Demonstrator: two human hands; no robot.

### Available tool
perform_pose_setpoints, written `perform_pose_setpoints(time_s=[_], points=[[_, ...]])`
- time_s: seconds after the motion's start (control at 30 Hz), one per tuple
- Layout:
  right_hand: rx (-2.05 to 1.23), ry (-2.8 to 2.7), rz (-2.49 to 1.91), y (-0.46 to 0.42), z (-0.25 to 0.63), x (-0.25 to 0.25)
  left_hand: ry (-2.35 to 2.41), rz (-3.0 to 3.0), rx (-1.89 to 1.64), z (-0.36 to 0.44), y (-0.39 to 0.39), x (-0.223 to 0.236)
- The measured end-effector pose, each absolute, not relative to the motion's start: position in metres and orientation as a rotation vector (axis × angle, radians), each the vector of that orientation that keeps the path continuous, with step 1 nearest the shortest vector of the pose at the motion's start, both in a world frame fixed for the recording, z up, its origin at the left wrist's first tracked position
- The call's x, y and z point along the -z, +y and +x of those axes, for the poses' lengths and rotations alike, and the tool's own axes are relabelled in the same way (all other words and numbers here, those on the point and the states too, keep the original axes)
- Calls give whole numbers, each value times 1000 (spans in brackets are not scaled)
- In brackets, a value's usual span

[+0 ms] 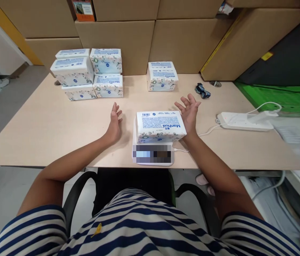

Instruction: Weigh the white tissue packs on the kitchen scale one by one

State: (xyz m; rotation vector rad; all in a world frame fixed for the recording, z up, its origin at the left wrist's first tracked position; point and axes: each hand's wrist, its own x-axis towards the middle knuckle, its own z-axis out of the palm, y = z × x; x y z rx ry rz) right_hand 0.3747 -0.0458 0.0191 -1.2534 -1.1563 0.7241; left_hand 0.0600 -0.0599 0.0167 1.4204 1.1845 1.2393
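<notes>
A white tissue pack point(160, 124) printed "Manhua" lies on a white digital scale point(153, 163), whose display is blurred out. To the left of the pack, my left hand point(114, 124) is raised above the table with its fingers apart, holding nothing. My right hand point(189, 113) is just beyond the pack's right end, palm turned inward and fingers spread. It is empty too; whether its wrist touches the pack I cannot tell.
Several tissue packs point(72, 71) are stacked at the back left, and more packs point(163, 76) stand at the back centre. A dark blue bundle point(202, 91) lies right of those. A white power strip point(245, 121) with cables is at the right. Cardboard boxes point(118, 46) line the back.
</notes>
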Motion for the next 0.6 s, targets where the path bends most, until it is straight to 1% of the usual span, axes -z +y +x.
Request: perform_pose_setpoints(time_s=[0.2,0.37,0.6], points=[[-687,-1276,-1405,-41,384,-20,1164,1430,-1264,62,-58,-15],[-668,-1360,-1420,-35,392,-18,1153,1449,-1256,61,-56,-16],[-543,-1601,-1435,-26,403,-12,1148,1487,-1252,58,-47,-7]])
